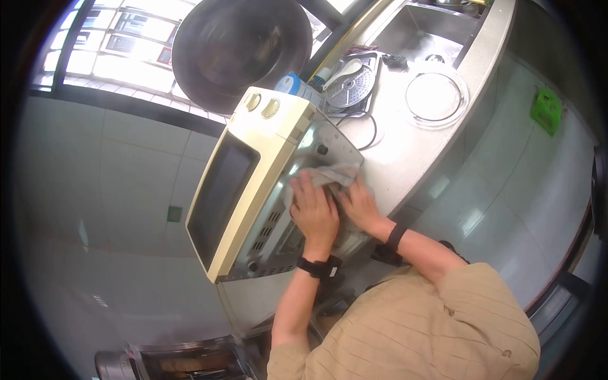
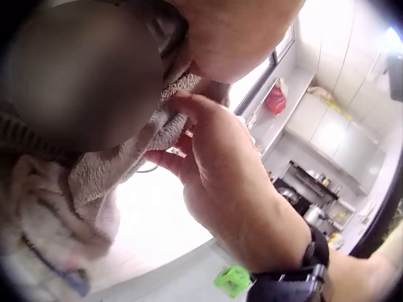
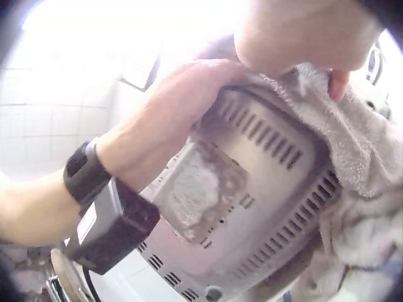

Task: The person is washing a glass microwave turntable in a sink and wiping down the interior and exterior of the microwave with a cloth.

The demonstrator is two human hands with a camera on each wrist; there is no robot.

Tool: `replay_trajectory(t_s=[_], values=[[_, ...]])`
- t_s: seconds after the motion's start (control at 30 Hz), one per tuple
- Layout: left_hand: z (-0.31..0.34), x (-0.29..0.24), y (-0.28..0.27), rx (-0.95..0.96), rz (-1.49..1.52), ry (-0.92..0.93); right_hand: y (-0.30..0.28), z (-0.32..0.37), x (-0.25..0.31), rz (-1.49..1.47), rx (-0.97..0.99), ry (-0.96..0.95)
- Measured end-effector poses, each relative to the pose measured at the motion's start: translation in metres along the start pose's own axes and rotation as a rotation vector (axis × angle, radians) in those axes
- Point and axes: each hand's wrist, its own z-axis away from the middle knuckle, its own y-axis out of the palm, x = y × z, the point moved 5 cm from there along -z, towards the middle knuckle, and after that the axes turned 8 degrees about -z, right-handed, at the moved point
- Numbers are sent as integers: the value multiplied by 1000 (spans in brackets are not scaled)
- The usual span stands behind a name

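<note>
A cream oven (image 1: 282,139) stands tipped on the counter, its vented metal underside (image 3: 258,170) facing the person. A pale, crumpled towel (image 1: 339,172) lies against that metal, and its fuzzy folds (image 2: 104,173) hang down in the left wrist view. My left hand (image 1: 315,215) presses the towel onto the metal with fingers extended. Beside it, my right hand (image 1: 362,206) pinches the towel's edge between thumb and fingers, as the left wrist view shows this hand (image 2: 220,163) from the side. Part of the left fingers is hidden behind the right hand in the right wrist view.
Behind the oven hangs or stands a large dark wok (image 1: 240,54). On the counter (image 1: 396,168) are a round glass lid or plate (image 1: 436,98), a drain tray with a white spoon (image 1: 347,69), and a black cable (image 1: 375,130). A steel sink (image 1: 430,31) lies farther along.
</note>
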Motion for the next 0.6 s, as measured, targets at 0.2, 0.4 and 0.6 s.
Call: replay_trajectory(t_s=[0.2,0.4,0.6], values=[[-70,10,-19,-114,-153,-51,-27,-75,66,3,-122,-318],[-78,13,-20,-145,-132,34,-22,-82,64,107,-105,-245],[-51,23,-30,-101,-95,-51,-23,-86,88,278,-59,-592]])
